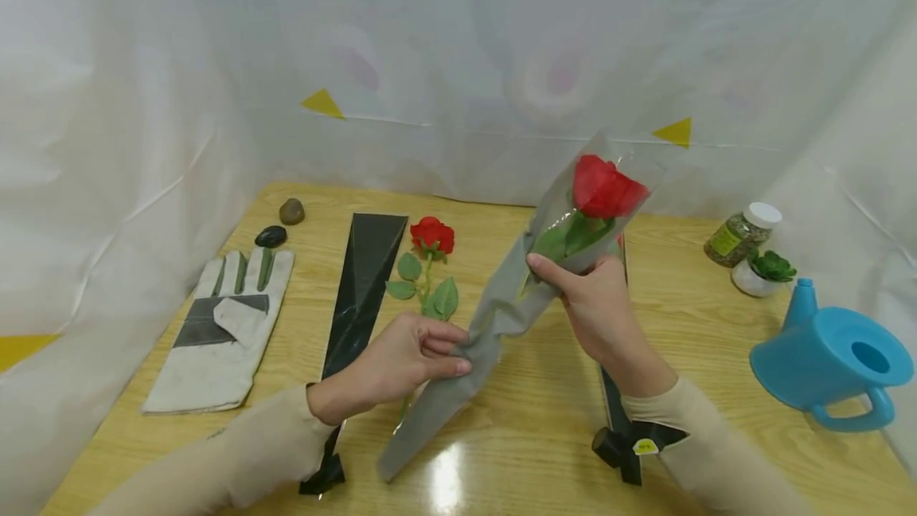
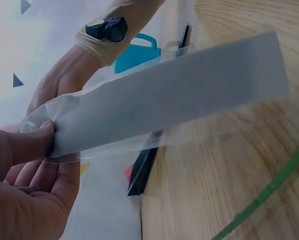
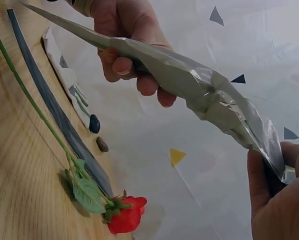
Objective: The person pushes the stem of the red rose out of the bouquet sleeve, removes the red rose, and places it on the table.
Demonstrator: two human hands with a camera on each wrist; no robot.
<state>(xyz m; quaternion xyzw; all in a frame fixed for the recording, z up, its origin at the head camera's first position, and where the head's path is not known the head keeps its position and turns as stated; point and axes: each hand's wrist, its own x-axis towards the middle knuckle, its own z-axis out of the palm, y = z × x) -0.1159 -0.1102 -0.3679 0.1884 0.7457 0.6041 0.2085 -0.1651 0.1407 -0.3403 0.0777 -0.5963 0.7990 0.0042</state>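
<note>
A red rose (image 1: 605, 188) sits in a grey sleeve (image 1: 447, 392) with a clear front, held slanting above the table, bloom up and to the right. My right hand (image 1: 602, 313) grips the sleeve just below the bloom, thumb on the front. Lower down, my left hand (image 1: 401, 357) pinches the crumpled middle of the sleeve; the left wrist view shows the thumb (image 2: 37, 140) pressed on it. The sleeve's narrow tail hangs past this hand. A second red rose (image 1: 433, 235) lies bare on the table behind the left hand, its green stem (image 3: 32, 100) visible in the right wrist view.
Black sleeves lie left (image 1: 365, 261) and right (image 2: 144, 170), the right one partly hidden by my arm. A work glove (image 1: 229, 341) and two stones (image 1: 291, 211) are at the left. A jar (image 1: 731, 239), potted succulent (image 1: 772, 266) and blue watering can (image 1: 809, 365) stand right.
</note>
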